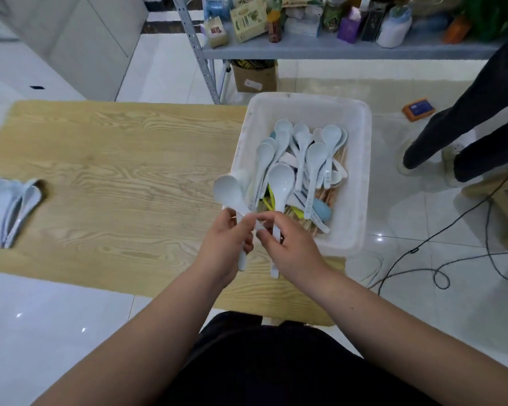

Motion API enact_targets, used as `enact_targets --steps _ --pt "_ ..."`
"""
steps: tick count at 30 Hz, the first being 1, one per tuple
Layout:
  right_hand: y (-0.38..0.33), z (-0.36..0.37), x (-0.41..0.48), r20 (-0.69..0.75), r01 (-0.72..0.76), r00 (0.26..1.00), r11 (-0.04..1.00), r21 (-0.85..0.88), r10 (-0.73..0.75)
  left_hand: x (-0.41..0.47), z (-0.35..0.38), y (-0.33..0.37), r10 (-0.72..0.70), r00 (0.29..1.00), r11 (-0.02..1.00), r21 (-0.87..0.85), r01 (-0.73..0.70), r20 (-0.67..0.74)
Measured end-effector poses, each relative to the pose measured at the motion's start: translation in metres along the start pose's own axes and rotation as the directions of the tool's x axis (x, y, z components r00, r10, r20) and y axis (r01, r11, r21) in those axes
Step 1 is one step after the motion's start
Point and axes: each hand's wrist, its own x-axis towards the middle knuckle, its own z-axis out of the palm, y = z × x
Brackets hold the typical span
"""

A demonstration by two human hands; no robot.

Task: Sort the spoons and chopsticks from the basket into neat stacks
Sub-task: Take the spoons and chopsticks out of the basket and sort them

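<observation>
Spoons point(302, 139), pale blue-white, lie heaped in a white plastic basket point(361, 159) with their bowls mostly toward the far side. Beneath them is a layer of wooden chopsticks point(327, 194), along with a darker blue spoon point(321, 208) and a yellow-green item point(269, 197) whose kind cannot be told. The basket stands at the right end of a light wood-grain table point(115, 159). The left hand point(226, 238) is curled round the handle of one spoon point(228, 189), bowl raised and facing up. The right hand point(288, 244) pinches the handle of a second spoon point(281, 178) held likewise. The two hands meet at the fingertips, just in front of the basket's near left corner. A stack of nested spoons point(12, 209) lies at the table's left edge, well apart from the basket. Beyond the table are a metal shelf point(335, 49) crowded with packages, a cardboard box point(254, 76) under it, another person's dark-trousered legs point(467, 121) and a black cable point(440, 238) on the tiled floor.
</observation>
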Motion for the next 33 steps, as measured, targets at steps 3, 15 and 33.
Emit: enact_targets --steps 3,15,33 --pt "-0.011 0.018 -0.004 0.133 0.062 0.989 0.998 -0.027 -0.057 -0.018 -0.018 -0.005 0.056 0.992 0.998 -0.015 -0.058 -0.116" --pt "-0.077 0.122 -0.01 0.294 0.028 0.954 0.961 -0.275 0.056 -0.068 -0.171 -0.019 -0.079 0.977 0.943 -0.333 0.009 -0.199" --pt "-0.144 0.36 0.017 0.45 -0.195 0.876 0.981 -0.005 0.177 -0.096 -0.378 -0.028 -0.024 0.937 0.981 -0.191 -0.046 -0.349"
